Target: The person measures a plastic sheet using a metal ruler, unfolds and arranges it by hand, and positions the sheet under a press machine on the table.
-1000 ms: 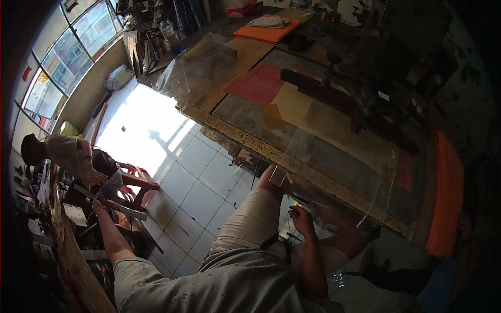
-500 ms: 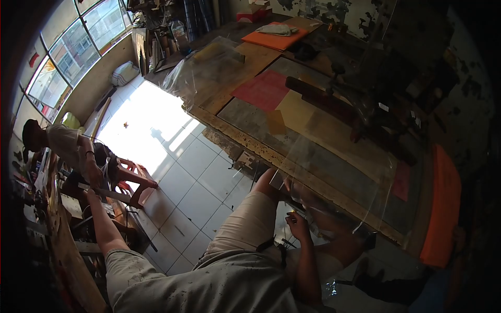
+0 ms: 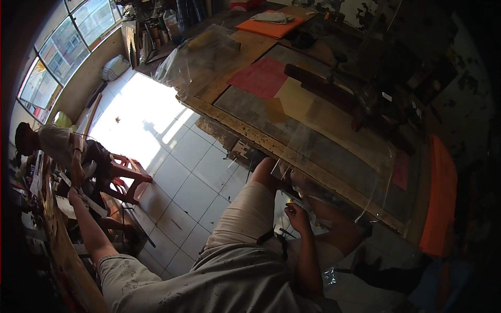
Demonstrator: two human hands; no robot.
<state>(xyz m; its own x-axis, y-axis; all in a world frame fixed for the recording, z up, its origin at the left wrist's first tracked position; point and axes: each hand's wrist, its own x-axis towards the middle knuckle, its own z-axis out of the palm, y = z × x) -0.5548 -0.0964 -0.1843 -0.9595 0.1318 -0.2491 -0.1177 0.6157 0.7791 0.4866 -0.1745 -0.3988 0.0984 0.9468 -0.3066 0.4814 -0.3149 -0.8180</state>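
My left hand is stretched far out to the left, its small, dim fingers closed at a long pale flat strip. Close above it is the hand of another person, near the same strip. In front of my lap, my right hand hangs beside the bench edge with its fingers curled in. Whatever lies between those fingertips, if anything, is too small to name. A wooden workbench with a grey inset top stands ahead of my knees.
A person sits at the left near a red stool. On the bench lie a red sheet, clear plastic film and a dark heavy bar. An orange panel stands at the right. Tiled floor lies between.
My left hand has moved farther left, and the pale strip has shifted left and tilted more steeply. The other person's arm has shifted as well. My right hand stays nearly in place, curled.
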